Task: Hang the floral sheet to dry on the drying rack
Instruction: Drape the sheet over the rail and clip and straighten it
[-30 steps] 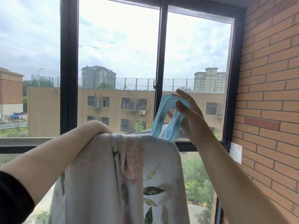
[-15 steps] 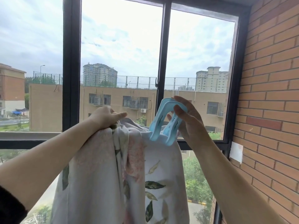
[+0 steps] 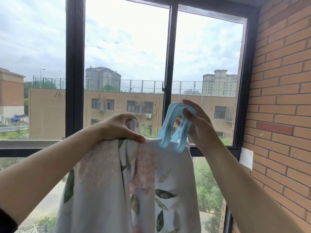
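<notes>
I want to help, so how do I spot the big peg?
Find the black-framed window beside the orange brick wall. In front hangs the white floral fabric sheet; on its top edge sits the large light-blue plastic peg, held by the right hand. Nothing else on the sheet is blue and hard.

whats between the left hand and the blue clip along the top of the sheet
In the head view, only a short stretch of the floral sheet's top edge lies between the left hand and the blue clip, which the right hand holds.
</notes>
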`<state>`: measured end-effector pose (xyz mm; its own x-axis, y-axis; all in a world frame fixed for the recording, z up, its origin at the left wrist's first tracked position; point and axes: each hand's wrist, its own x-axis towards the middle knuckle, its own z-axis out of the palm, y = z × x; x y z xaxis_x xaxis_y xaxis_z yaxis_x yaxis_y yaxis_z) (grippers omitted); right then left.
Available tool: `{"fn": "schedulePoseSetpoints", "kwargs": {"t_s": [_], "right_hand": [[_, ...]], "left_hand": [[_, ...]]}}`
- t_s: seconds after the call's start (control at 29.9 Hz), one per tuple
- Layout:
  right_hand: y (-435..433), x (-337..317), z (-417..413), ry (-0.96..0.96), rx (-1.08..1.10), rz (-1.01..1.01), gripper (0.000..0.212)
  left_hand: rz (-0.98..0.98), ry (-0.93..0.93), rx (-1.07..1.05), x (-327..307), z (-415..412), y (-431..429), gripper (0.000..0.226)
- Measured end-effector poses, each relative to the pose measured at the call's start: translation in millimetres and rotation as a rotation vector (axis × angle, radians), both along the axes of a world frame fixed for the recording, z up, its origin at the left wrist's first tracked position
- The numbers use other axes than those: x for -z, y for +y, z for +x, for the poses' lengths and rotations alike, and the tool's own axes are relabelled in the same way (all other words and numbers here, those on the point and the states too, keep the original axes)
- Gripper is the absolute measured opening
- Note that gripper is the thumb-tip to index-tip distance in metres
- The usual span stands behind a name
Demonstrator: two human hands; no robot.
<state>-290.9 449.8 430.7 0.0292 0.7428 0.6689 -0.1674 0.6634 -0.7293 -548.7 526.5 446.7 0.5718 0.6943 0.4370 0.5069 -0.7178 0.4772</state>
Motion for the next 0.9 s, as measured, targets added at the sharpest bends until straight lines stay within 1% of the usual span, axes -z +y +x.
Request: {"fn": "schedulePoseSetpoints", "kwargs": {"t_s": [0.1,0.17,0.23,0.33,0.47,0.57,0.63,0.74,0.8,0.9], "right_hand": [[1,-3,-4,-0.034,0.013,-0.034,0.060],[4,1,-10,-0.071,0.030,-0.063,0.057],[7,6,-15,-0.069,0.033,-0.089,0.059],[7,7,-18,-0.093,0.036,-0.094,0.061],[3,3,-22,-0.226,-0.018,-0.152,0.075],[0,8,-23,-0.183,0.029,-0.203,0.097],[-2,15,-22,-0.148,0.102,-0.195,0.101],[-10,22,-25,-0.192,0.320,-0.122,0.092],[-19,20,-30,-0.213,0.480,-0.101,0.090],[-36,18,-37,-0.222,0.697,-0.084,0.094]], "left_hand": [[-0.011,-0.004,0.011,-1,4,-2,0.069],[-0.026,0.001,0.008,-1,6,-1,0.068],[-0.036,0.008,-0.003,0,6,0,0.067],[-0.033,0.010,-0.008,1,2,4,0.072],[-0.037,-0.010,-0.014,1,-3,9,0.075],[-0.028,-0.040,-0.031,1,0,8,0.074],[-0.010,-0.061,-0.047,2,3,7,0.070],[0.023,-0.103,-0.063,2,1,6,0.064],[0.060,-0.126,-0.097,2,-2,5,0.054],[0.134,-0.249,-0.156,0,-10,-2,0.042]]}}
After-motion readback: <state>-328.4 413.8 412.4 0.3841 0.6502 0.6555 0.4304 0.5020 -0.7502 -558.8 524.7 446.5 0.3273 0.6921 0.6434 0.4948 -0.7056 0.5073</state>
